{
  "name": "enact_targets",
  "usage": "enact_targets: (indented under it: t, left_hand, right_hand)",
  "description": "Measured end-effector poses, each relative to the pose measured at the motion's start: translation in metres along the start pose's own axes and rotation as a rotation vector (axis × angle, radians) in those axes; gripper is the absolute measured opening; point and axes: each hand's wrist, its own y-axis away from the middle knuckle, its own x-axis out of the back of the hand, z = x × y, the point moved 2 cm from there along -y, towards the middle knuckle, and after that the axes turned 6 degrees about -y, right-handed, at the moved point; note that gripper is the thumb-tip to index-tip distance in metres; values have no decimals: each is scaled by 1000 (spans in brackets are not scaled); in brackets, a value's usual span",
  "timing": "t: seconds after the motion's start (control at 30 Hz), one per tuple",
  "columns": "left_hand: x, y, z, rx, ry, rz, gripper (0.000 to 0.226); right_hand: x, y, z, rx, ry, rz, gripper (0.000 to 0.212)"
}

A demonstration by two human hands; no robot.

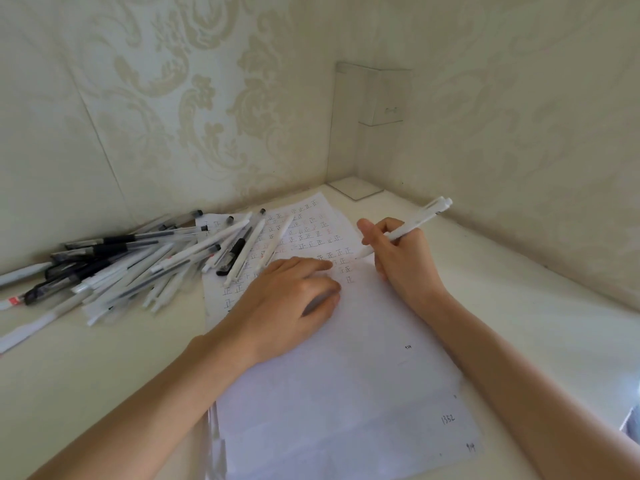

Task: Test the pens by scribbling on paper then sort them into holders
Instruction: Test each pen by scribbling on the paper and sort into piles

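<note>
A white sheet of paper (pixel 346 375) lies on the cream table, its upper half covered in small written marks. My right hand (pixel 398 258) grips a white pen (pixel 415 221), with the pen's tip down on the paper near the written marks. My left hand (pixel 291 299) rests on the sheet, palm down, fingers loosely bent. A big heap of pens (pixel 121 265), white ones and black-capped ones, lies to the left, and some of them spill over the paper's top left corner. A clear acrylic holder (pixel 374 133) stands in the far corner.
Patterned walls close off the table at the back and on the right. More sheets stick out under the paper at its lower left edge (pixel 214 438). Bare table (pixel 519 323) lies to the right of my right arm and in front of the pen heap.
</note>
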Motion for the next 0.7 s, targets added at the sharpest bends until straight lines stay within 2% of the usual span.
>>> enact_targets:
  t: [0.07, 0.1, 0.17, 0.23, 0.3, 0.4, 0.5, 0.57, 0.7]
  left_hand:
    - [4, -2, -6, 51, 26, 108, 51]
    - [7, -3, -8, 84, 45, 157, 47]
    - [8, -3, -13, 163, 91, 225, 31]
    - [6, -2, -17, 208, 131, 256, 20]
    - [5, -2, -17, 199, 194, 245, 20]
    - [6, -3, -8, 116, 380, 107, 38]
    - [5, -1, 4, 8, 460, -33, 53]
    - [3, -2, 6, -55, 441, -28, 57]
    - [1, -2, 1, -70, 452, 18, 45]
  right_hand:
    - [5, -2, -1, 26, -100, -28, 9]
    - [7, -3, -1, 32, -174, -59, 11]
    - [9, -5, -1, 18, -346, -130, 39]
    - [9, -5, -3, -12, -517, -168, 38]
    - [9, -6, -3, -38, -604, -172, 28]
    - [7, -5, -2, -46, -563, -168, 23]
    - [1, 1, -4, -62, -495, -258, 21]
    - [-3, 5, -6, -59, -468, -314, 21]
    - [-11, 8, -6, -67, -476, -347, 20]
